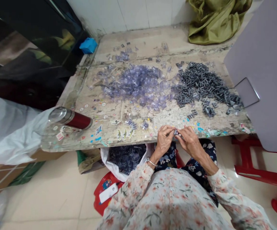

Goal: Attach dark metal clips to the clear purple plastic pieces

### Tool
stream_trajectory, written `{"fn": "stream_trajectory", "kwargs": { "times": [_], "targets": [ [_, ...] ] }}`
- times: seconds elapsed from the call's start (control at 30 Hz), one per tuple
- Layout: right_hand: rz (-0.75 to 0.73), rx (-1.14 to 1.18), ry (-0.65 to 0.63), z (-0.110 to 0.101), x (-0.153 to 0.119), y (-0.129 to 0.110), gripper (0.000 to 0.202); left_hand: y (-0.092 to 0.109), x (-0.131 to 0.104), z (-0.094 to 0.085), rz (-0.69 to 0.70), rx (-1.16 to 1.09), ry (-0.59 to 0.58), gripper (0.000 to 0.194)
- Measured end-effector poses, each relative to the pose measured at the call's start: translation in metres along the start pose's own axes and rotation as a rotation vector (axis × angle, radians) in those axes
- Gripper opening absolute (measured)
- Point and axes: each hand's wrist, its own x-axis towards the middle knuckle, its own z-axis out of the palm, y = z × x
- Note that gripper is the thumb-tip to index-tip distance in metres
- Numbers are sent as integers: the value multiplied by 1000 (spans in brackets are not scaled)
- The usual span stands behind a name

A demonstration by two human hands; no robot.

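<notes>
At the table's front edge, my left hand [164,139] and my right hand [188,139] meet with fingertips pinched around a small plastic piece [176,132]. It looks grey with some clear plastic; its exact shape is mostly covered by the fingers. Beyond the right hand spreads a heap of small dark grey plastic parts [200,81]. Left of that heap lies a pile of clear, purplish plastic pieces [140,83]. A few loose grey parts [192,114] and a small cluster of pieces [145,125] rest nearer the hands.
A red steel thermos [78,119] lies toward the table's left corner. Below the edge, a white sack [106,156] holds many dark pieces. A phone [108,193] rests on a red stool [100,204]. A grey panel [265,73] borders the right side; olive cloth [210,28] sits behind.
</notes>
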Motion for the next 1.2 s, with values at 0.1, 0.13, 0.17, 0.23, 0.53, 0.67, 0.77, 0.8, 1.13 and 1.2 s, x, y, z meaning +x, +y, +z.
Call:
{"fn": "stream_trajectory", "kwargs": {
  "times": [0.1, 0.13, 0.17, 0.23, 0.53, 0.67, 0.77, 0.8, 1.13, 1.2],
  "targets": [
    [6, -10, 17, 0, 1, -1, 26, 0, -1, 1, -32, -37, 4, 17],
    [8, -11, 23, 0, 1, -1, 26, 0, -1, 1, -42, -52, 9, 18],
    [8, -11, 28, 0, 1, -1, 26, 0, -1, 1, -49, -67, 15, 18],
    [3, -11, 39, -1, 2, -1, 27, 0, -1, 1, -59, -84, 24, 18],
    [-22, -38, 1, -9, 0, -1, 27, 5, -3, 2, -70, -90, -23, 17],
    [-46, -62, -15, -11, 0, -2, 26, 7, -2, 0, -54, -79, -47, 17],
    [-47, -54, -33, -10, 1, -1, 28, 7, -1, -2, -62, -61, -61, 18],
    [-47, -47, -41, -10, 1, -1, 28, 6, -2, -2, -68, -58, -64, 18],
    [-128, -105, -116, -2, 7, 18, 29, -11, 4, -2, -77, -67, -53, 15],
    [-155, -115, -126, -2, 12, 25, 31, -12, 10, -1, -60, -8, -39, 13]
  ]
}}
